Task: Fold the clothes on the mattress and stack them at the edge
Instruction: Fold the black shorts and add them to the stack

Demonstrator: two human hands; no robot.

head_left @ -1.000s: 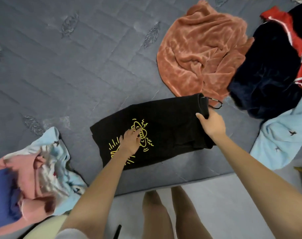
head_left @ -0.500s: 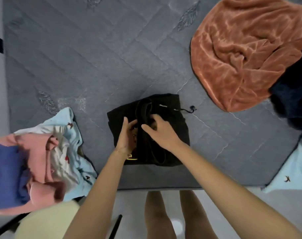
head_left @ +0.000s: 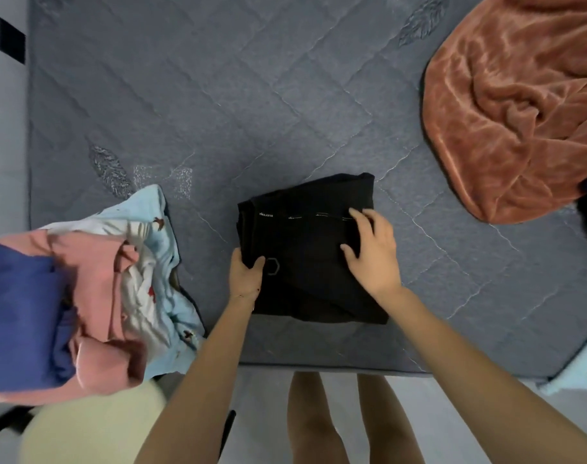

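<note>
- Black garment lay folded into a compact rectangle on the mattress, near the front edge, directly ahead of the person.
- L hand gripped the garment's left edge: thumb on top, fingers curled round the fold.
- R hand rested on the top-right area, fingers spread & only slightly bent, pressing flat; nothing pinched.
- Step in hand (est.): final squaring/smoothing; fold looked approx. complete.
- Next move (est.): lift w/ both hands, support from beneath so layers stay together, then transfer to the pile of clothes at the left, by the mattress edge.
- Remaining: rust velour garment at far right, crumpled; light-blue item at lower right, only partly in view.
</note>
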